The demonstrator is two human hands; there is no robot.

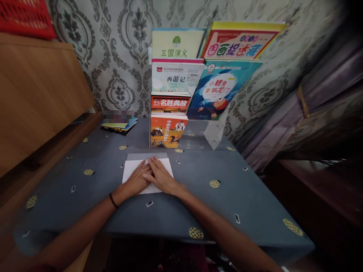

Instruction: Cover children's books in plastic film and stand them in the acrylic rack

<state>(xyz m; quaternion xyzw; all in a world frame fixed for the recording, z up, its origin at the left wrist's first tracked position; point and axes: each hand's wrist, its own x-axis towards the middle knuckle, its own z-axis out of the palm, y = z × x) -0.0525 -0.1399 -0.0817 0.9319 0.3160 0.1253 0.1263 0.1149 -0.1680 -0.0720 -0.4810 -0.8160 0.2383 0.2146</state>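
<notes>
The white rectangular paper sheet [133,169] could skew on the smooth grey patterned worktop [198,177] if either palm pushes unevenly, spoiling its alignment. It lies flat under both hands: the left hand [138,180] and right hand [161,176] press down open-fingered, thumbs touching, gripping nothing; 1 grey sheet [141,155] peeks out behind

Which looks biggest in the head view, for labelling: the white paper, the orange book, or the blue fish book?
1. Blue fish book
2. White paper, partly under both hands, so unsure against the blue book
3. Orange book
</notes>
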